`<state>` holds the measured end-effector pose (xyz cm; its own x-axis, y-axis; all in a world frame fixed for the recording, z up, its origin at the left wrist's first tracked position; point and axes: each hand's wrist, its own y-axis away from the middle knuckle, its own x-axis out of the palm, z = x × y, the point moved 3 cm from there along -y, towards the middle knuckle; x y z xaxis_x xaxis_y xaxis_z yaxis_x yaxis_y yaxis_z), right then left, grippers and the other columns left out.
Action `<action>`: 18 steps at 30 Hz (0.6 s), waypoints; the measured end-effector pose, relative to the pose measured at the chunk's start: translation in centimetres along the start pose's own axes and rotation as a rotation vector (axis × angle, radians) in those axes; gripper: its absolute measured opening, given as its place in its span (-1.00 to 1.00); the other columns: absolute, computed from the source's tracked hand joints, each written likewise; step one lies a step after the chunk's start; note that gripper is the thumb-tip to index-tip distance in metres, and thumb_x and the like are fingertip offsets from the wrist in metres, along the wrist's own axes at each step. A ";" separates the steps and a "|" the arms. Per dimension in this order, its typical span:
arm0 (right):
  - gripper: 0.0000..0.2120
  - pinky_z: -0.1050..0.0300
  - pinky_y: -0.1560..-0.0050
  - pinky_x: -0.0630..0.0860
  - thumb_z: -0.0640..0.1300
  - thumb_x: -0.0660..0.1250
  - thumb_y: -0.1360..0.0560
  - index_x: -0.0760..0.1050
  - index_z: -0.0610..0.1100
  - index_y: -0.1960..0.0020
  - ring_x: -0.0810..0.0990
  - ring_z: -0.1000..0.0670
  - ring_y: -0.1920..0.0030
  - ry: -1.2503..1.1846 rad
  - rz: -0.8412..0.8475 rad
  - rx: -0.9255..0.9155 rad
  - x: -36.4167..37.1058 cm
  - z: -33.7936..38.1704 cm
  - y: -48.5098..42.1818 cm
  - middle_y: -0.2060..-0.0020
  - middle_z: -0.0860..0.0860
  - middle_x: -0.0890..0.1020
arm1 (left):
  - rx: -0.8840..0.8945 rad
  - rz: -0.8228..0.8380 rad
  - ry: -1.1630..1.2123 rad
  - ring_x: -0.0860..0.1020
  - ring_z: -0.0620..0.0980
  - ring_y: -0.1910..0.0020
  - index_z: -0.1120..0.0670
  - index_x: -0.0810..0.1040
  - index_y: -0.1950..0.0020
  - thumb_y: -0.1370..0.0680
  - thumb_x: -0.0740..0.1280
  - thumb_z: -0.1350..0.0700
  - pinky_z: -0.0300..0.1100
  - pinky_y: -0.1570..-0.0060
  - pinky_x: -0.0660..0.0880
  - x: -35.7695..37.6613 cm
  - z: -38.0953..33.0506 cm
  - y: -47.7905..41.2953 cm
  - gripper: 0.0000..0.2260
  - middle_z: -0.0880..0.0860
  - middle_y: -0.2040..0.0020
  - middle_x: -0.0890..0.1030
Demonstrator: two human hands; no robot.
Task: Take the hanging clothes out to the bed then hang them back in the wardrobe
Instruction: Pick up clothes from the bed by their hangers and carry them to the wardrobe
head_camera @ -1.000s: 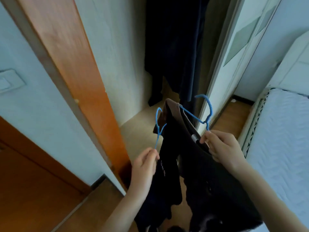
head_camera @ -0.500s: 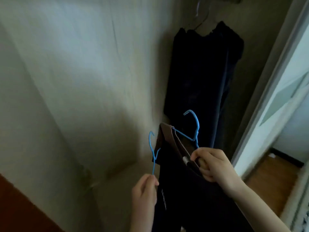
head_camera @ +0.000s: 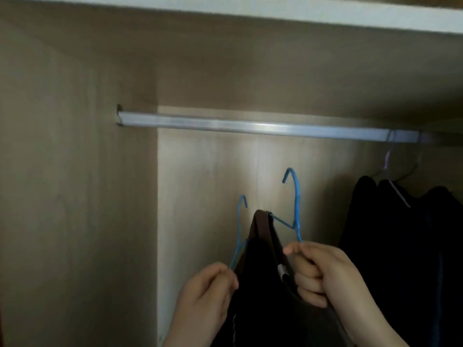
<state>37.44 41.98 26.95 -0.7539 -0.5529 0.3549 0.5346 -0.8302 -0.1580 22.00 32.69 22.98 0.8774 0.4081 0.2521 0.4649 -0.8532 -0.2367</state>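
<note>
Inside the wardrobe (head_camera: 75,171), two blue hangers are held up below the metal rail (head_camera: 250,126), not touching it. The left hanger (head_camera: 239,231) is pinched by the closed left hand (head_camera: 208,296). The right hanger (head_camera: 295,204), carrying a dark garment (head_camera: 265,284), is gripped by the clenched right hand (head_camera: 323,274). Dark clothes (head_camera: 406,246) are hung at the rail's far right.

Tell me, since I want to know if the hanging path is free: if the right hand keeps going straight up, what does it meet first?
Probably the metal rail. Above the right hand and its blue hanger only bare wardrobe back panel shows, though depth is unclear.
</note>
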 end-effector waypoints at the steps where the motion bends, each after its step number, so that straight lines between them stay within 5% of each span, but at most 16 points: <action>1: -0.69 0.46 0.63 0.14 -0.30 0.00 -0.63 0.43 -0.33 0.19 0.06 0.16 0.68 -0.029 0.039 -0.013 0.6 1.3 -0.5 0.55 0.03 0.10 | 0.072 0.001 -0.043 0.10 -0.16 0.68 0.25 0.43 0.31 -0.59 0.17 0.34 -0.44 0.65 0.05 0.5 -2.0 -0.3 -0.74 0.01 0.62 0.17; 7: -0.70 0.47 0.67 0.08 -0.27 0.00 -0.61 0.31 -0.20 0.28 0.08 0.16 0.73 -0.049 0.140 -0.084 4.2 8.1 -4.4 0.63 0.07 0.13 | 0.400 -0.048 -0.300 0.12 -0.17 0.67 0.17 0.44 0.36 -0.54 0.17 0.32 -0.40 0.63 0.06 2.3 -11.6 -3.3 -0.72 -0.07 0.63 0.19; 18: -0.69 0.40 0.67 0.04 -0.27 0.02 -0.62 0.33 -0.19 0.28 0.12 0.15 0.72 0.066 0.087 -0.114 8.6 9.5 -13.0 0.68 0.09 0.21 | 0.344 -0.160 -0.357 0.23 -0.19 0.72 0.16 0.45 0.40 -0.51 0.17 0.34 -0.40 0.65 0.16 2.7 -16.2 -12.8 -0.72 -0.08 0.71 0.28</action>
<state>27.57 48.71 40.79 -0.7321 -0.6233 0.2747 0.5549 -0.7796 -0.2904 16.50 39.43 41.89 0.7504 0.6609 -0.0111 0.5556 -0.6397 -0.5311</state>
